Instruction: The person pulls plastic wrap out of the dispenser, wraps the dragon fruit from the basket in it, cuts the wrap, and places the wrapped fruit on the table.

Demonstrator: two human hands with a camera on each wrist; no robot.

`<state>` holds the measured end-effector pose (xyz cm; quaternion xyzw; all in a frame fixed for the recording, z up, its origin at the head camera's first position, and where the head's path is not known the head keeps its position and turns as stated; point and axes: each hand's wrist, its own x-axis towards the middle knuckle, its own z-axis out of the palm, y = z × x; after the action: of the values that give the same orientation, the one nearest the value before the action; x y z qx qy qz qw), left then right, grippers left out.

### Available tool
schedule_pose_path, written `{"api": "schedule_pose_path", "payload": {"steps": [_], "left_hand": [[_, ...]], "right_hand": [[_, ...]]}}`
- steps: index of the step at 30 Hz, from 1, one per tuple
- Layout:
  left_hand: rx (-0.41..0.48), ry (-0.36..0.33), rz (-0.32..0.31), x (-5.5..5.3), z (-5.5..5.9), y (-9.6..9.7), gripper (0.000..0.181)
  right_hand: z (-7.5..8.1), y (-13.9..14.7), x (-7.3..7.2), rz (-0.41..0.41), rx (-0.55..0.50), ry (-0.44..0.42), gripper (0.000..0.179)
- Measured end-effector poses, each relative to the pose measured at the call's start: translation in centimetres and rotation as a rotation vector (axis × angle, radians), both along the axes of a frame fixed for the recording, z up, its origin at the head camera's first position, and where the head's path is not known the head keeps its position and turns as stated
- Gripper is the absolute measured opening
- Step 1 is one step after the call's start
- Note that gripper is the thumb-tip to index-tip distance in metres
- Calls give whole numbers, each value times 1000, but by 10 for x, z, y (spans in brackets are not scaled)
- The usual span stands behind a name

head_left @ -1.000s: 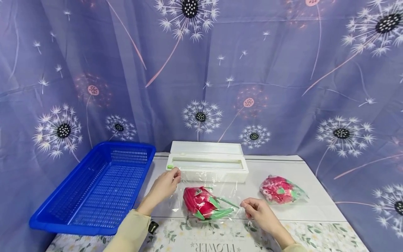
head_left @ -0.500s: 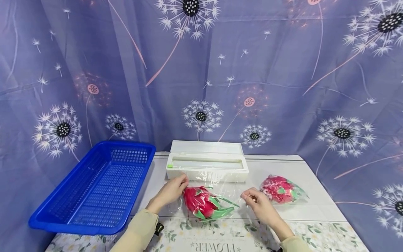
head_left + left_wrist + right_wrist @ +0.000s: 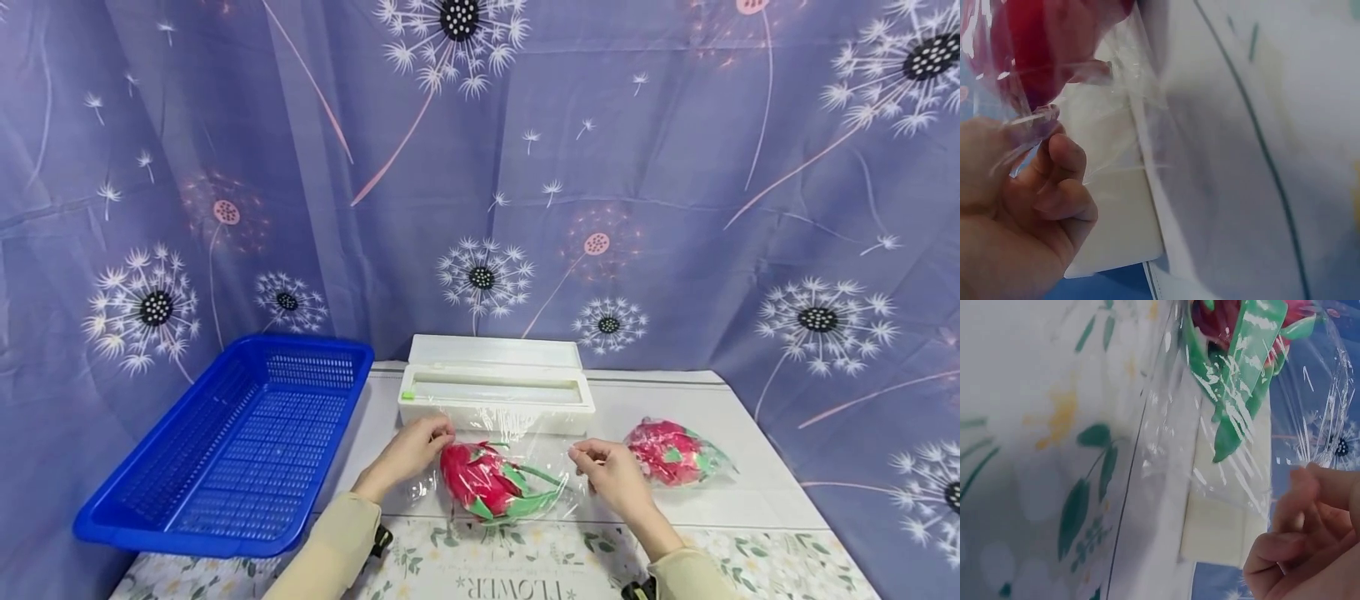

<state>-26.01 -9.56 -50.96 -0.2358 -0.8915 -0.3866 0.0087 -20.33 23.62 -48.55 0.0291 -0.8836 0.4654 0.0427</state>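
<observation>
In the head view a red dragon fruit [image 3: 480, 481] with green leaf tips lies on the table, with clear cling film [image 3: 531, 454] over and around it. My left hand [image 3: 416, 446] pinches the film at the fruit's left side; the left wrist view shows the film [image 3: 1032, 128] bunched at the thumb. My right hand [image 3: 611, 473] pinches the film's right edge between thumb and fingertips. In the right wrist view the film [image 3: 1235, 444] stretches from those fingertips across the green leaves [image 3: 1250, 356].
Behind the fruit stands a white cling film dispenser [image 3: 495, 417], its lid raised and a green slider at its left end. A second dragon fruit [image 3: 672, 454], wrapped in film, lies to the right. A blue plastic basket [image 3: 300, 492] stands at the left.
My left hand has moved right and slightly down, bringing its film edge in to the fruit. My right hand has lifted its edge a little away from me.
</observation>
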Motion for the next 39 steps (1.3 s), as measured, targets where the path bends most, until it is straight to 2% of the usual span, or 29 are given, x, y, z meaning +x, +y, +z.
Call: {"api": "schedule_pose_path", "payload": {"steps": [2,4,6,8,10,12,14,16,21,25,29,33,39], "left_hand": [[14,7,46,4,4,2,16],[28,60,120,14,12,5,21],[40,153,186,30,22,9,22],[36,270,217,52,33,15,20],[31,378,194,75,40,20,18],[13,435,148,94,44,23,17],[-23,473,116,106,44,25,15],[-67,483,89,113,43,25,13],[-163,483,31,119,35,26,15],[-230,401,31,117,31,30,41],[-267,277,23,110,28,35,67],[-261,165,15,100,23,40,78],[-252,105,-4,82,17,51,85]], "right_hand": [[0,-2,0,-9,-6,-2,13],[0,-4,1,-16,15,16,12],[0,-6,3,-21,38,39,11],[1,-7,5,-28,58,57,10],[3,-8,7,-33,70,70,9],[5,-9,9,-34,83,87,7],[6,-9,10,-38,97,105,6],[6,-10,10,-37,101,121,5],[3,-12,7,-24,91,123,5],[1,-15,3,-29,91,129,6],[0,-20,0,-12,61,154,5],[0,-28,1,38,27,172,8],[8,-29,8,54,-13,188,11]]}}
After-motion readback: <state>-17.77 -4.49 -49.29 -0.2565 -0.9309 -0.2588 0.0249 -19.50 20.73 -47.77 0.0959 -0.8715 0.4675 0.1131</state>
